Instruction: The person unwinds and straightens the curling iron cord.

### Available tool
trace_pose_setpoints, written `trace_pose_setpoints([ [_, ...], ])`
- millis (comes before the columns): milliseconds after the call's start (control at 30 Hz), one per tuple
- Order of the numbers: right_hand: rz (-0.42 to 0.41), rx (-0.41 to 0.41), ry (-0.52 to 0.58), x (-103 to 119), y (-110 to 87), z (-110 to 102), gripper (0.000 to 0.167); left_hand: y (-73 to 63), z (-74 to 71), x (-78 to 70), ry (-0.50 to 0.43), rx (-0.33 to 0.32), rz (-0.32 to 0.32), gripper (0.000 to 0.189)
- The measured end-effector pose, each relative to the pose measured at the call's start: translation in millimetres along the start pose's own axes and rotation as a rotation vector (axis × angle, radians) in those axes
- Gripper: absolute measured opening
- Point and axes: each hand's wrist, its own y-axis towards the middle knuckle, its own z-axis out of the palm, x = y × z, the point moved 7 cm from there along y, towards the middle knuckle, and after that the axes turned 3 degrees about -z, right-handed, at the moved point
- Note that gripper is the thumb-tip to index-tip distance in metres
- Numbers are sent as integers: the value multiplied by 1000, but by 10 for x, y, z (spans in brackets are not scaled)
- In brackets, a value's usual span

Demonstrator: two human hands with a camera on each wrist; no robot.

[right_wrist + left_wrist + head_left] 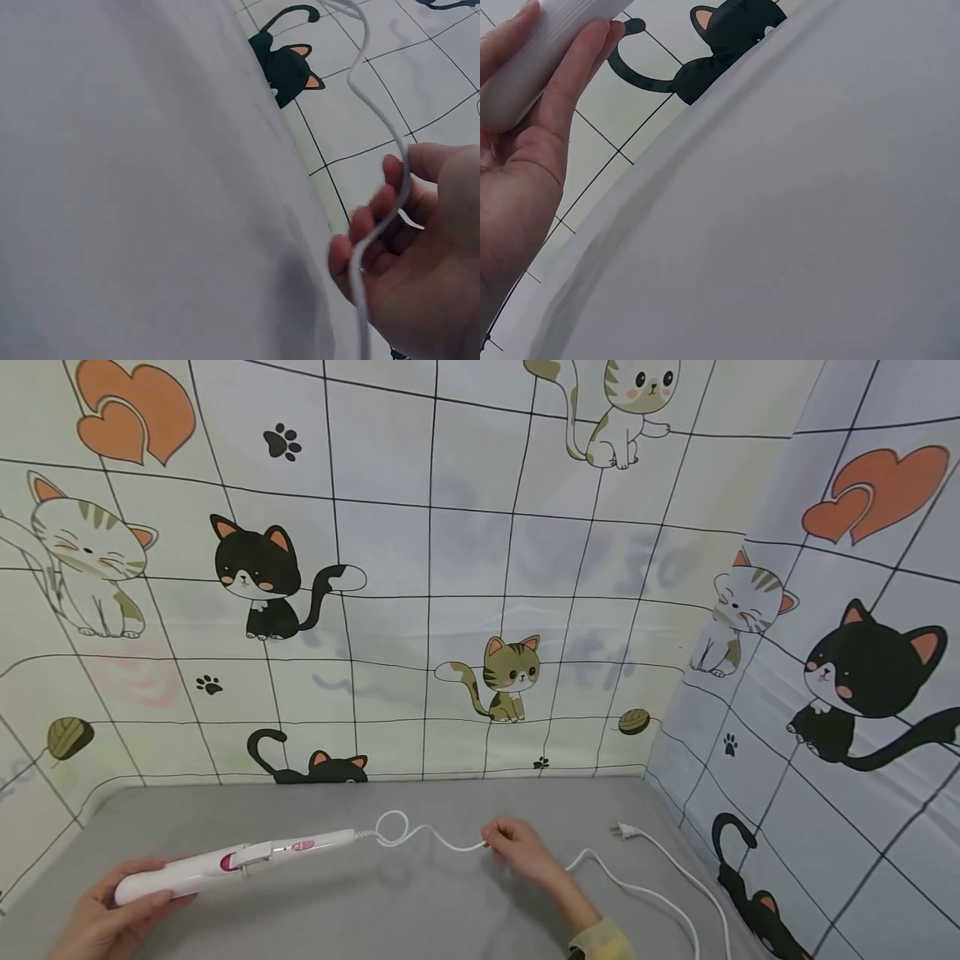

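Note:
A white hair iron (315, 843) with pink accents is held up at a slight slant above the grey tabletop. My left hand (120, 906) grips its thick, rounded end, thumb on one side and fingers on the other. In the left wrist view, fine ridges run along the white body (559, 49) inside that grip. From the iron's other end comes a white cord (450, 845), making a small loop near the iron. My right hand (525, 856) pinches this cord between thumb and fingers; in the right wrist view the cord (382, 116) also runs across the curled fingers.
The cord's plug (628, 832) lies at the right on the grey table (360, 918), with a long bend of cord running toward the front edge. Behind and to the right, a cat-patterned cloth (390, 552) rises as a wall.

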Motion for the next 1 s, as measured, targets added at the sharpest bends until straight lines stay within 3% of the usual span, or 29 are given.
trace_pose_setpoints([
  [167,-3,78,-103,8,-40,104,18,21,49,-6,43,30,-19,51],
  [267,-10,33,-107,46,-21,113,19,37,90,-19,56,59,-14,51],
  [467,-78,-33,-44,185,32,128,25,42,195,-55,7,183,5,54],
  [667,-167,-36,30,327,103,210,29,37,169,-43,56,131,-18,52],
  [800,-202,5,81,419,168,309,32,22,154,-23,109,83,-42,50],
  [1000,-218,65,110,522,225,398,31,19,258,-19,93,182,-34,54],
])
